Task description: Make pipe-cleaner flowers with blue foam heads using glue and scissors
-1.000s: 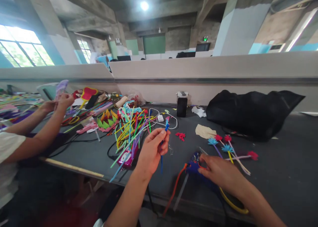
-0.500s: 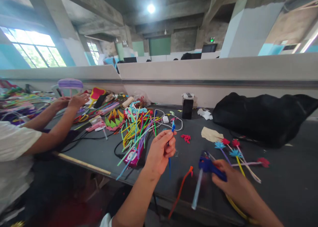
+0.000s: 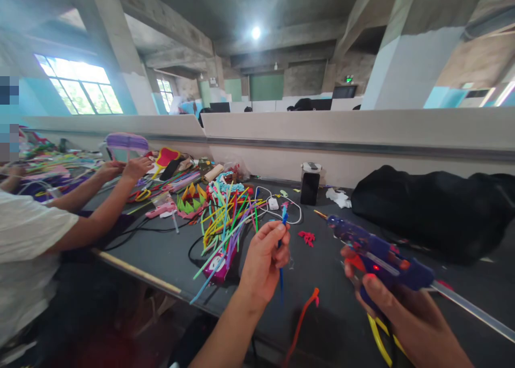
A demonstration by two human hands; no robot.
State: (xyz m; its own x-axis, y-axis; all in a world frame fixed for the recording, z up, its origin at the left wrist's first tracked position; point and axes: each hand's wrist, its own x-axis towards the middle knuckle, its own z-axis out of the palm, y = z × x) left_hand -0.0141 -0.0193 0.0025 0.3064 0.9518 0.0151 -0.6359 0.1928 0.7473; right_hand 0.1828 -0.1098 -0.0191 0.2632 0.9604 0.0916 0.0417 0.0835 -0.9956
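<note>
My left hand (image 3: pixel 264 260) is closed in a pinch on a blue pipe cleaner (image 3: pixel 282 229), held upright above the dark table (image 3: pixel 169 252). My right hand (image 3: pixel 386 298) grips a blue glue gun (image 3: pixel 374 254), lifted off the table, its nozzle pointing left toward the pipe cleaner. A clear glue stick (image 3: pixel 470 306) juts from the gun's back. An orange pipe cleaner (image 3: pixel 302 314) and a yellow one (image 3: pixel 378 336) lie on the table beneath my hands.
A pile of coloured pipe cleaners (image 3: pixel 225 212) lies left of my hand. A black bag (image 3: pixel 434 207), a phone on a stand (image 3: pixel 309 185), a white cable (image 3: pixel 277 203) and red scraps (image 3: pixel 308 237) sit behind. A person's arms (image 3: pixel 100 196) work at the left.
My right hand has picked the glue gun up from the table and turned it so the nozzle points at the blue pipe cleaner. My left hand stays raised.
</note>
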